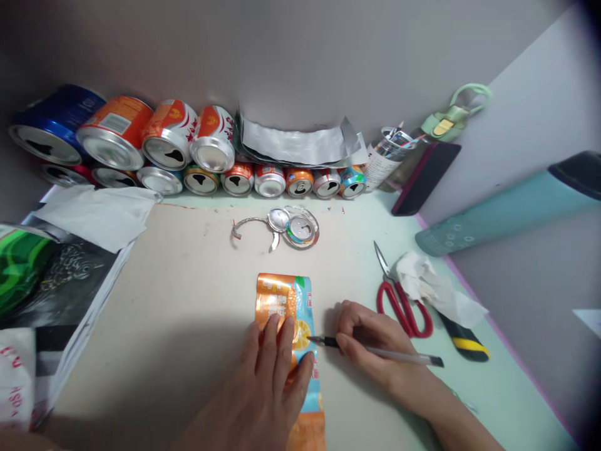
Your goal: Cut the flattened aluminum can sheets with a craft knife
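The orange-and-blue printed metal sheet (280,294) is pressed under the spread left hand (270,369); a slim, clear-barrelled black-tipped pen (389,354) is pinched by the right hand (375,344).

Thirteen Stacked Cans (212,139), Two Hands (267,388)

The upper row counted four cans, the lower nine. There were also two cut-off can ends (301,230), one pen (404,356), one pair of scissors (408,311), one teal bottle (498,208) and one orange-and-blue sheet (277,297).

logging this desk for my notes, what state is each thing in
orange-and-blue sheet: opened out, pressed under left hand
pen: uncapped, in right hand, tip at sheet
scissors: closed
tissue: crumpled
black-and-yellow handle: partly under tissue
cans: on their sides, two rows
can ends: cut off
silver sheets: curved, on cans
teal bottle: lid on
pen holder: filled
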The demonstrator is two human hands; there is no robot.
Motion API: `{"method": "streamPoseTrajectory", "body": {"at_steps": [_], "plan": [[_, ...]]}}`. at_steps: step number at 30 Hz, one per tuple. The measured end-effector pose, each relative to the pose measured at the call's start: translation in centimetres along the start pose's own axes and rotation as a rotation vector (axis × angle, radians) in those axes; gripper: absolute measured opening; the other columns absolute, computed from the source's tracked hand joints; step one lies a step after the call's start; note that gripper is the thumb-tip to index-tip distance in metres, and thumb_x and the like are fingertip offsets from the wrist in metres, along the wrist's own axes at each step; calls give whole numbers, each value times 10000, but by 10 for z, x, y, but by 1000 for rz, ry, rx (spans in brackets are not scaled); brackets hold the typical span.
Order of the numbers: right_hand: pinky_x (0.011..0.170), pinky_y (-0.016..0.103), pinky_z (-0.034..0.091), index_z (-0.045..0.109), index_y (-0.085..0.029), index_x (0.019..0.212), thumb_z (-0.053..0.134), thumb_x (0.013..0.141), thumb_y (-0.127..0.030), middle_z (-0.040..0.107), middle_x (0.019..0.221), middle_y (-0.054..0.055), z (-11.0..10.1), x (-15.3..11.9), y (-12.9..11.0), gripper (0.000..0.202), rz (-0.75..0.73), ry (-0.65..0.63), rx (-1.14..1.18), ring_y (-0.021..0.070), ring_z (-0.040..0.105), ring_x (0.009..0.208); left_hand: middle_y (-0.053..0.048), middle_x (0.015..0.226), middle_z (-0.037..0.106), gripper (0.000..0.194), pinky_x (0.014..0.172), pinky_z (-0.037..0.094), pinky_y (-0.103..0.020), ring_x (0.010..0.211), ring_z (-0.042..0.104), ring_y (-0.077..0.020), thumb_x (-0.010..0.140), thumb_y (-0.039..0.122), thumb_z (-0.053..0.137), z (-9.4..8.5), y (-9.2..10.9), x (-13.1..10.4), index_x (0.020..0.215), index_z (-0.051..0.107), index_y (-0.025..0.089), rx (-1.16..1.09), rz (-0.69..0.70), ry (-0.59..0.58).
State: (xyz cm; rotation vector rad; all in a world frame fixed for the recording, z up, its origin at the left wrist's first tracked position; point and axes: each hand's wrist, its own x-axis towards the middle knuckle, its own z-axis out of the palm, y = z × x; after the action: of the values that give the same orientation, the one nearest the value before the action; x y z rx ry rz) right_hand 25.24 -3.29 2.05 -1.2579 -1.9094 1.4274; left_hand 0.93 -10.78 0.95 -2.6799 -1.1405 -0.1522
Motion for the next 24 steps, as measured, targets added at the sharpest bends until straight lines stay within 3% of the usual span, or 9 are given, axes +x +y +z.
{"method": "streamPoseTrajectory", "body": {"at_steps": [10, 16, 20, 24], "plan": [[568, 273, 333, 506, -215, 750, 594, 985, -346, 520, 738, -6, 3, 3, -2, 283, 3, 21, 14, 151, 410, 663, -167, 1458, 615, 696, 1110, 248, -529, 1365, 529, -399, 929, 742, 506, -5, 2, 2, 1444, 589, 282, -12, -13, -75], [566, 269, 332, 512, -214, 756, 585, 984, -336, 523, 734, -8, 4, 4, -4, 269, 7, 44, 4, 148, 413, 658, -158, 1443, 632, 621, 1108, 239, -540, 1362, 537, -396, 947, 678, 525, -3, 3, 2, 1436, 599, 303, 6, -10, -72], [566, 273, 333, 495, -217, 749, 579, 975, -305, 528, 727, -7, -1, 2, -2, 256, 8, -5, -6, 151, 417, 659, -185, 1464, 607, 747, 1124, 220, -536, 1373, 519, -410, 911, 772, 503, -6, 2, 2, 1463, 572, 273, -4, 0, -89], [570, 271, 331, 503, -216, 755, 584, 984, -311, 519, 737, -9, 1, 2, 1, 261, 13, 15, -8, 149, 409, 666, -166, 1470, 607, 733, 1123, 233, -535, 1382, 511, -405, 907, 762, 521, -6, 2, 1, 1460, 575, 284, -8, -6, -94]]}}
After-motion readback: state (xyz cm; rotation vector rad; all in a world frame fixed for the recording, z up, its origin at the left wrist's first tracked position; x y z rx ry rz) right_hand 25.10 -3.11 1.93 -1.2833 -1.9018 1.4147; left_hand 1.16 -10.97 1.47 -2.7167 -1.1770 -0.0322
